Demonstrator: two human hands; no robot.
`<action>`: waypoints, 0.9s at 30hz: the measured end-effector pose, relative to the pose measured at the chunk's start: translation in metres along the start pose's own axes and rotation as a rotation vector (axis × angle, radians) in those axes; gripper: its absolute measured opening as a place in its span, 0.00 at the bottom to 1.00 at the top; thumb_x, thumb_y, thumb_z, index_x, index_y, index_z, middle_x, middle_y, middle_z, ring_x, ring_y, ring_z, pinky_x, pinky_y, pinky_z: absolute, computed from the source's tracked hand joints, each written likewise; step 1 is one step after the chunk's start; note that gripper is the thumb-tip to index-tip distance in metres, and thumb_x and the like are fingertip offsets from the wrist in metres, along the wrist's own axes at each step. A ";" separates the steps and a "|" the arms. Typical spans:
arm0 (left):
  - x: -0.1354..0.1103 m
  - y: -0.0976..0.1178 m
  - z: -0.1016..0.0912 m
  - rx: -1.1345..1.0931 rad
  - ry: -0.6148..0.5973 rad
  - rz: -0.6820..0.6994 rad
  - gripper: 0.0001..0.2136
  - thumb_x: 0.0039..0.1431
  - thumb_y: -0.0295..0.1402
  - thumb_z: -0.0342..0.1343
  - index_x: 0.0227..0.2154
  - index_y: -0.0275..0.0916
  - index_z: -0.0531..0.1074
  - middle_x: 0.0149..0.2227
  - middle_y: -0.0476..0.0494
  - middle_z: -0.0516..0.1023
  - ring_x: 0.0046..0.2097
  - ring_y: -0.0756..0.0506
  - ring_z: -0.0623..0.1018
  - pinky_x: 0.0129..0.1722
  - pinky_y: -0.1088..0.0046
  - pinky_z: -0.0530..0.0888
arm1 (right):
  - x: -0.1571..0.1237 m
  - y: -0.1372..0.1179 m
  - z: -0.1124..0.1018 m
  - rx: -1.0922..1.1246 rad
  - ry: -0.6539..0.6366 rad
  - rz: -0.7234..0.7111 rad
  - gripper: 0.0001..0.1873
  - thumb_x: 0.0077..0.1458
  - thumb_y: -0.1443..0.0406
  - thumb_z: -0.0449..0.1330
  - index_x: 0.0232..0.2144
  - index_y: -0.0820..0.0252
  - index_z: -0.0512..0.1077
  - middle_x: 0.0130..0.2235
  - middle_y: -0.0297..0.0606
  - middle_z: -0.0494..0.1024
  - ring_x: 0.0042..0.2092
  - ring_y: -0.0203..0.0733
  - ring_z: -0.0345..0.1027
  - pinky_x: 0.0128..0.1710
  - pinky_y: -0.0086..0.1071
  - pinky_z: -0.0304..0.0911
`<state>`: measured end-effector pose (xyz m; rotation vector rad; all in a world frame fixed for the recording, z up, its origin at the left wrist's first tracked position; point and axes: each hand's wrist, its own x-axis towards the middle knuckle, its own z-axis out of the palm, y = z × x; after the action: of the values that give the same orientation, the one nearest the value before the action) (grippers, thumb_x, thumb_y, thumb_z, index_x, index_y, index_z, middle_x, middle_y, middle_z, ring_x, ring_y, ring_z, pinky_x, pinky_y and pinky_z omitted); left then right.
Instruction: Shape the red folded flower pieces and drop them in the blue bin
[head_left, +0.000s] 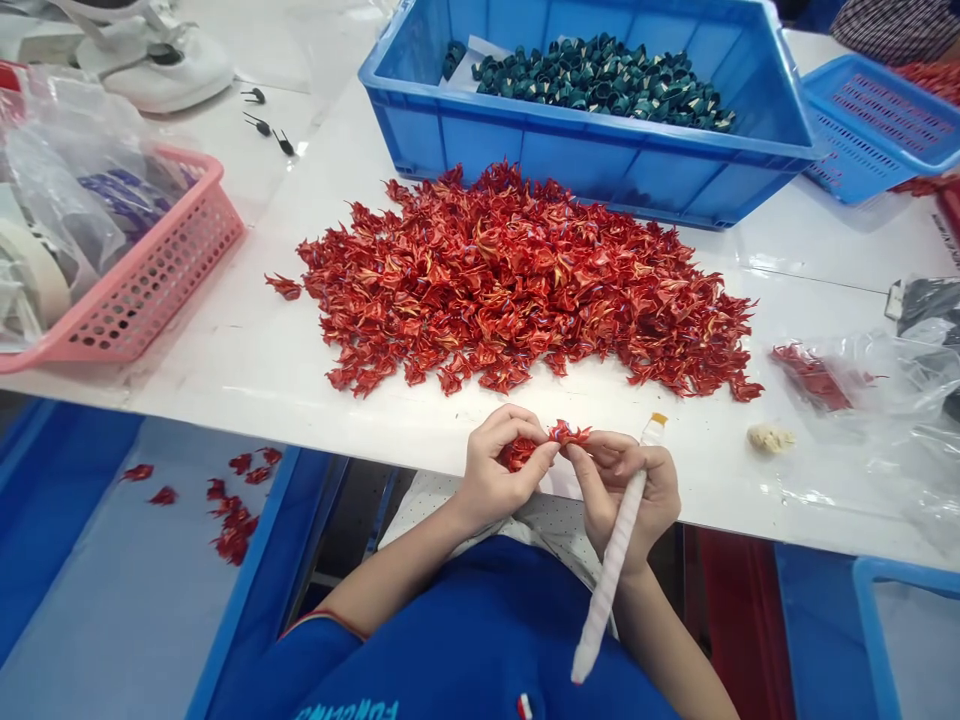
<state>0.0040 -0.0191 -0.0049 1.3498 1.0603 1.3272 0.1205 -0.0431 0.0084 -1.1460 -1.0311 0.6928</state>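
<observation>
My left hand (499, 468) is closed around a small red fabric flower piece (519, 451) at the near edge of the white table (247, 360). My right hand (626, 485) pinches another red piece (568, 433) against it and also grips a long white wrapped stick tool (611, 570) with a yellow tip, which slants down toward my lap. Just beyond my hands lies a large heap of red flower pieces (517, 280).
A blue crate (600, 150) with dark green pieces stands behind the heap. A pink basket (142, 280) with plastic bags sits at left, a blue basket (877, 125) at right. Clear bags (862, 400) lie right. A low blue bin (135, 570) at left holds several red pieces.
</observation>
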 end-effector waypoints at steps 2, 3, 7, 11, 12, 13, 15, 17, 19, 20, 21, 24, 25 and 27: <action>0.000 0.000 0.000 0.019 0.007 0.010 0.06 0.56 0.30 0.61 0.26 0.36 0.73 0.32 0.47 0.71 0.28 0.52 0.74 0.21 0.79 0.71 | 0.000 0.000 0.000 0.027 0.007 0.007 0.18 0.49 0.77 0.65 0.29 0.55 0.60 0.34 0.28 0.79 0.34 0.35 0.79 0.34 0.26 0.76; 0.000 0.000 0.000 0.020 0.003 0.006 0.06 0.56 0.30 0.61 0.26 0.36 0.73 0.32 0.46 0.71 0.28 0.52 0.74 0.21 0.79 0.72 | 0.000 0.000 0.000 0.037 0.006 0.011 0.18 0.49 0.77 0.65 0.29 0.55 0.60 0.33 0.28 0.79 0.34 0.34 0.79 0.34 0.25 0.76; 0.000 0.000 -0.002 -0.054 -0.045 -0.071 0.08 0.57 0.33 0.61 0.26 0.35 0.73 0.33 0.47 0.70 0.22 0.55 0.72 0.16 0.80 0.71 | 0.005 -0.002 -0.002 0.085 -0.033 0.083 0.18 0.47 0.75 0.67 0.32 0.55 0.61 0.34 0.28 0.77 0.35 0.34 0.78 0.33 0.26 0.76; 0.003 0.000 -0.005 -0.162 -0.148 -0.179 0.12 0.57 0.38 0.61 0.26 0.34 0.72 0.34 0.47 0.69 0.18 0.56 0.72 0.13 0.81 0.71 | 0.009 -0.003 -0.006 0.071 -0.070 0.217 0.20 0.46 0.72 0.69 0.30 0.55 0.60 0.33 0.28 0.76 0.30 0.33 0.76 0.28 0.24 0.74; 0.004 0.000 -0.006 -0.180 -0.173 -0.205 0.13 0.57 0.40 0.62 0.26 0.34 0.73 0.34 0.47 0.69 0.19 0.56 0.73 0.13 0.81 0.72 | 0.010 -0.004 -0.006 0.066 -0.070 0.241 0.19 0.47 0.71 0.69 0.30 0.55 0.60 0.32 0.27 0.76 0.28 0.32 0.76 0.28 0.24 0.74; 0.004 0.001 -0.006 -0.197 -0.196 -0.233 0.14 0.56 0.41 0.62 0.25 0.34 0.73 0.34 0.46 0.69 0.19 0.56 0.73 0.13 0.81 0.72 | 0.010 -0.004 -0.007 0.070 -0.069 0.260 0.19 0.47 0.70 0.69 0.30 0.55 0.59 0.31 0.27 0.75 0.27 0.32 0.75 0.28 0.24 0.74; 0.006 0.002 -0.008 -0.226 -0.232 -0.287 0.16 0.54 0.44 0.63 0.25 0.34 0.73 0.34 0.46 0.69 0.19 0.55 0.73 0.13 0.81 0.73 | 0.010 -0.006 -0.007 0.094 -0.066 0.291 0.20 0.48 0.68 0.69 0.30 0.55 0.59 0.29 0.26 0.75 0.27 0.32 0.74 0.28 0.26 0.74; 0.008 0.004 -0.010 -0.246 -0.258 -0.329 0.17 0.53 0.46 0.64 0.24 0.34 0.73 0.35 0.46 0.69 0.19 0.55 0.73 0.13 0.80 0.74 | 0.010 -0.007 -0.006 0.106 -0.063 0.310 0.20 0.47 0.67 0.70 0.31 0.55 0.59 0.29 0.26 0.75 0.27 0.33 0.75 0.27 0.27 0.74; 0.010 0.005 -0.011 -0.253 -0.273 -0.351 0.18 0.52 0.47 0.64 0.24 0.34 0.73 0.34 0.46 0.69 0.19 0.55 0.73 0.12 0.80 0.73 | 0.010 -0.009 -0.006 0.095 -0.067 0.321 0.21 0.46 0.66 0.71 0.30 0.55 0.60 0.29 0.27 0.75 0.27 0.34 0.75 0.27 0.27 0.74; 0.010 0.005 -0.011 -0.253 -0.273 -0.357 0.19 0.52 0.47 0.64 0.24 0.34 0.73 0.34 0.47 0.69 0.19 0.55 0.73 0.12 0.80 0.73 | 0.010 -0.010 -0.006 0.083 -0.069 0.325 0.20 0.46 0.65 0.71 0.30 0.55 0.60 0.29 0.27 0.75 0.28 0.34 0.75 0.27 0.27 0.74; 0.011 0.006 -0.011 -0.254 -0.270 -0.364 0.19 0.52 0.47 0.64 0.24 0.34 0.72 0.34 0.47 0.69 0.20 0.56 0.72 0.12 0.81 0.73 | 0.011 -0.010 -0.006 0.064 -0.072 0.329 0.20 0.46 0.65 0.71 0.30 0.56 0.61 0.30 0.28 0.76 0.28 0.35 0.75 0.27 0.28 0.74; 0.011 0.006 -0.010 -0.270 -0.260 -0.387 0.19 0.52 0.47 0.64 0.24 0.33 0.72 0.34 0.47 0.68 0.21 0.55 0.74 0.13 0.82 0.73 | 0.013 -0.010 -0.010 -0.053 0.005 0.267 0.14 0.50 0.61 0.69 0.29 0.58 0.67 0.30 0.31 0.77 0.27 0.34 0.73 0.25 0.28 0.71; 0.011 0.006 -0.010 -0.276 -0.259 -0.392 0.19 0.52 0.47 0.64 0.24 0.33 0.72 0.34 0.47 0.68 0.21 0.55 0.74 0.13 0.83 0.73 | 0.014 -0.009 -0.011 -0.084 0.054 0.215 0.12 0.53 0.58 0.66 0.30 0.58 0.69 0.29 0.32 0.76 0.25 0.33 0.70 0.23 0.27 0.68; 0.011 0.007 -0.009 -0.286 -0.264 -0.390 0.19 0.53 0.46 0.64 0.24 0.33 0.71 0.33 0.47 0.68 0.20 0.55 0.74 0.12 0.83 0.72 | 0.016 -0.010 -0.016 -0.112 0.110 0.122 0.17 0.61 0.52 0.57 0.32 0.59 0.75 0.25 0.33 0.73 0.23 0.32 0.65 0.18 0.25 0.60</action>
<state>-0.0051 -0.0095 0.0035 1.0084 0.8607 0.9397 0.1411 -0.0381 0.0212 -1.3379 -0.9216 0.6666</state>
